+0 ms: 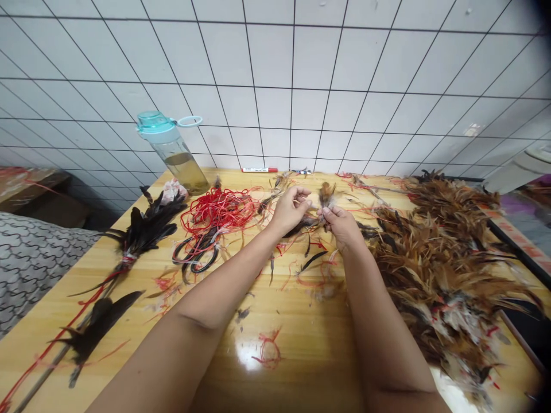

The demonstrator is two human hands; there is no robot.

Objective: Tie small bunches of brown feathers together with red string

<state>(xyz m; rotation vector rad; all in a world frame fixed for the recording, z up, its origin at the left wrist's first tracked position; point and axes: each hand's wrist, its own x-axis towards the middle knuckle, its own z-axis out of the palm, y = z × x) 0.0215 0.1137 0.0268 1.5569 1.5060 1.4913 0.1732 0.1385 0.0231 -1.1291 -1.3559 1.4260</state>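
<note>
My right hand is closed, thumb and fingers pinching the base of a small brown feather tuft that points up. Just left of it, my left hand has curled fingers, the thumb and fingertips close together; anything between them is too thin to make out. Dark feathers lie on the table beneath and between the hands. A tangled heap of red string rests to the left, with black-handled scissors partly under its strands. Loose feathers and red scraps lie nearer me.
A large pile of brown feathers covers the table's right side. At left are a black feather bundle on a stick, a loose black feather and a water bottle. A red marker lies by the tiled wall.
</note>
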